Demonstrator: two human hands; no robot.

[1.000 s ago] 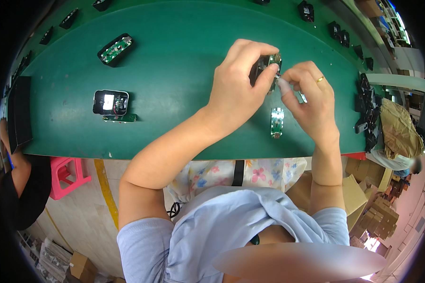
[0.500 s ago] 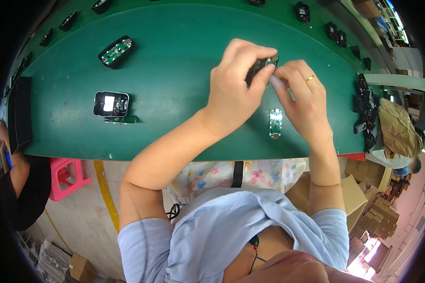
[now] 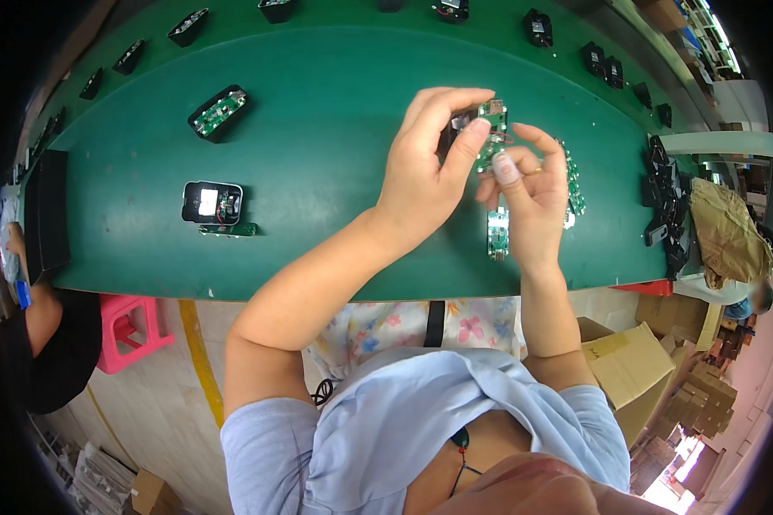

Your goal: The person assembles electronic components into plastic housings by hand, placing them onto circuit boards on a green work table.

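Observation:
Above the right half of the green table, my left hand [image 3: 429, 163] grips a small black case [image 3: 457, 127], its thumb pressing on a green circuit board [image 3: 493, 112] at the case's open side. A bit of red wire [image 3: 505, 137] shows beside that board. My right hand [image 3: 531, 184] is at the board's lower end, thumb and curled fingers closed about it, index finger lifted. White wrapping covers the right thumb's tip. Just below the right fingers lies a loose circuit board [image 3: 497, 233]. Partly behind the right hand is a longer green board piece [image 3: 573, 180].
At left lie a black case with a lit white screen [image 3: 208, 202], a board [image 3: 228, 230] against it, and another case holding a board [image 3: 219, 113]. Several cases line the far side, such as one [image 3: 538, 28]. Black parts [image 3: 661, 197] heap at the right edge.
My right hand has shifted down and turned, its index finger now raised. The held board faces up more plainly, and the longer board piece now shows behind the hand. The whole view has shifted slightly.

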